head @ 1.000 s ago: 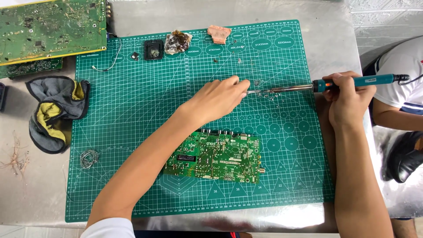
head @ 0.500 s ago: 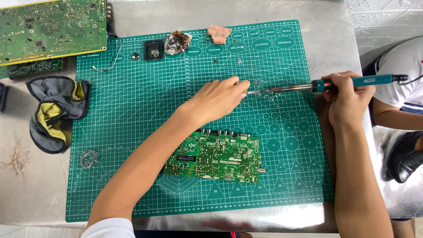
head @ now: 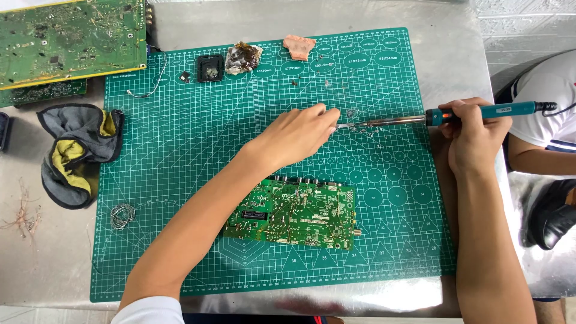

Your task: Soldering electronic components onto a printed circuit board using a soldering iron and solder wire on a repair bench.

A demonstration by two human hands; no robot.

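On green mat (head: pixel 180 180), right hand (head: pixel 471 141) holding soldering iron (head: pixel 456 114) — left hand (head: pixel 303 132) at tip

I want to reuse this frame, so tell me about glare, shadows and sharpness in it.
Head view: even overhead light, soft shadows under the left hand and forearm; dull sheen on the metal table, no harsh glare; the green mat, circuit board and soldering iron in the right hand look sharp; edges bow slightly.

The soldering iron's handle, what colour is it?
Teal, with an orange band; the soldering iron shows in the head view.
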